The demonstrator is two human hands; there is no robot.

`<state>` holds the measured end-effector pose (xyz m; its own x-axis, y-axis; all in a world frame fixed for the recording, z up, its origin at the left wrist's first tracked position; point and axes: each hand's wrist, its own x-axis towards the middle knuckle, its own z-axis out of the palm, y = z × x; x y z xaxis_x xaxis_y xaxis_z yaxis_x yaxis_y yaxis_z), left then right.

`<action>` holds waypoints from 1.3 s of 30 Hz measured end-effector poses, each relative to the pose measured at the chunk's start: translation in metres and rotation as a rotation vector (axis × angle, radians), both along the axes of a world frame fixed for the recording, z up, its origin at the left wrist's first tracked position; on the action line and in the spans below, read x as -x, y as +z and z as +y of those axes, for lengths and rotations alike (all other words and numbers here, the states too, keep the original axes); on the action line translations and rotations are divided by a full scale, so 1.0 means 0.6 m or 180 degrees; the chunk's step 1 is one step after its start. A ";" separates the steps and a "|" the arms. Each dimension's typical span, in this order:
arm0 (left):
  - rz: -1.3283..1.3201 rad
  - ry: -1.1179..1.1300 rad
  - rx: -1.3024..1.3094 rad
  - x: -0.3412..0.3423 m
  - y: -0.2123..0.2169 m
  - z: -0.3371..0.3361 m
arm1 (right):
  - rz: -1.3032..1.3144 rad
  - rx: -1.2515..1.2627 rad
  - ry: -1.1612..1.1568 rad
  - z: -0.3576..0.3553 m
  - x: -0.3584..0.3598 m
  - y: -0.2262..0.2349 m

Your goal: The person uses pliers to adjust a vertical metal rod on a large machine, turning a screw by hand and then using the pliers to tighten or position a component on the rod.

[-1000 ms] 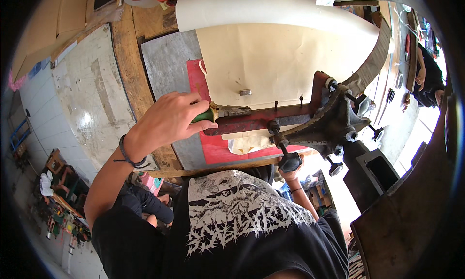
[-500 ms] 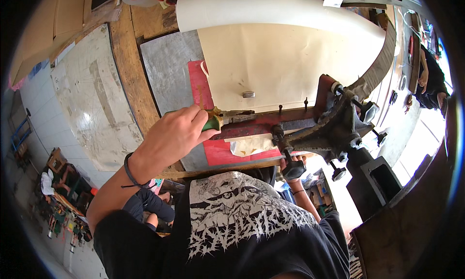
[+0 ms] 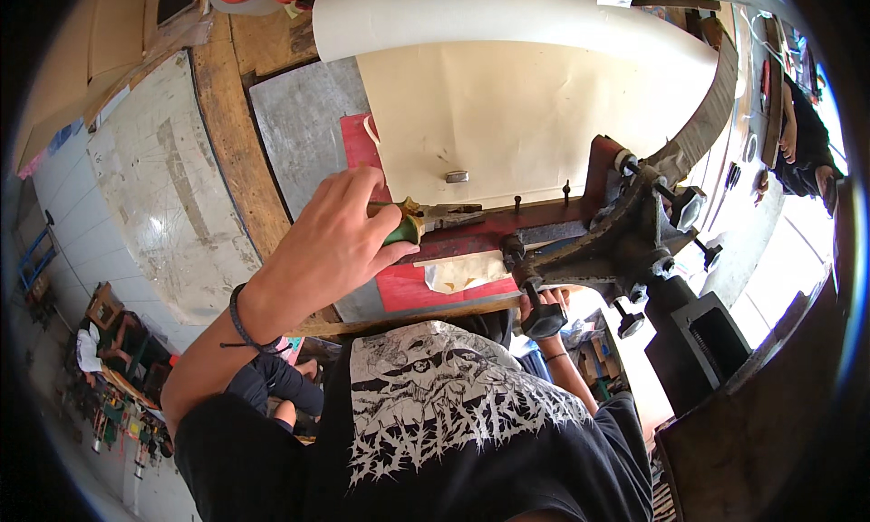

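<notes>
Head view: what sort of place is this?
Probably a hands-on workshop, though its trade is unclear: the left hand holds green-handled pliers near a black metal frame with screw knobs, and a big white roll lies beyond.

Your head-worn fisheye looks down from near above the red bar (image 3: 535,219), taking in your shirt (image 3: 453,400) before it and the white roll (image 3: 507,16) beyond it.

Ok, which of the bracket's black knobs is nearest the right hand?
The leftmost large knob, overlapping the right hand in view; the other knobs sit farther right.
</notes>
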<state>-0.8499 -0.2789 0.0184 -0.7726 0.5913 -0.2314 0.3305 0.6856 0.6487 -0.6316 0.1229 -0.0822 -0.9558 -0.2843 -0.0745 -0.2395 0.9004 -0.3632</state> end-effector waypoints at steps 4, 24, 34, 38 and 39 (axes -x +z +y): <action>-0.0610 0.0078 0.0173 -0.012 -0.007 -0.005 | -0.0094 -0.0027 0.0016 0.001 -0.001 0.002; -0.0738 -0.0084 0.0182 -0.009 -0.009 -0.016 | -0.0183 0.0055 -0.0010 -0.010 0.017 0.016; -0.0133 -0.0011 0.0204 -0.016 -0.011 -0.012 | -0.0217 0.0071 -0.0027 -0.013 0.022 0.020; 0.0280 -0.0077 0.0310 -0.030 -0.009 -0.009 | -0.0094 0.0018 -0.0004 -0.013 0.021 0.016; 0.0307 -0.0022 0.0270 -0.034 -0.008 -0.008 | -0.0124 0.0001 -0.0007 -0.010 0.017 0.015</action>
